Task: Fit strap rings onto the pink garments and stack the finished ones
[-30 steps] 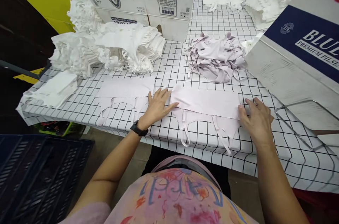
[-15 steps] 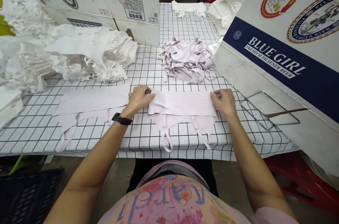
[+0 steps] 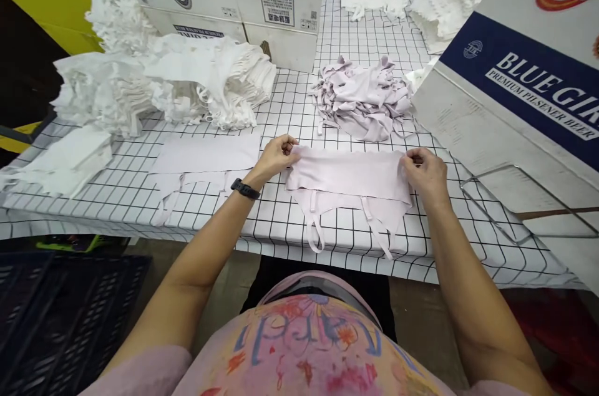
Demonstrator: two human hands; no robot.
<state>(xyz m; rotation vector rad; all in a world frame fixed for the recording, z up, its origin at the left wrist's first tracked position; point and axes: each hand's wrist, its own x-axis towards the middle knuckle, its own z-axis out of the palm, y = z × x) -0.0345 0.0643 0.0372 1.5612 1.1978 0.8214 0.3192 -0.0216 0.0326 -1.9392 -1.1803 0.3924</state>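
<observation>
A pale pink strapped camisole [image 3: 349,173] is spread in front of me, its thin straps hanging toward the table's front edge. My left hand [image 3: 279,156] pinches its upper left corner, and my right hand [image 3: 425,173] pinches the upper right corner. The top edge between them is stretched and looks slightly raised. Left of my left wrist lies a second pale pink camisole [image 3: 208,154], flat with its straps toward me. Beyond my hands sits a crumpled heap of pale pink garments [image 3: 362,96].
Piles of white garments [image 3: 210,72] stand at left before an upright white carton [image 3: 285,47]. A BLUE GIRL carton [image 3: 468,109] leans at right, with a metal wire frame [image 3: 496,168] against it. More white pieces [image 3: 374,0] lie on the checked tablecloth [image 3: 281,221] at the back.
The view has swung left, so everything sits further right. Both hands now grip the camisole's top corners, and its upper edge has been lifted and drawn straighter.
</observation>
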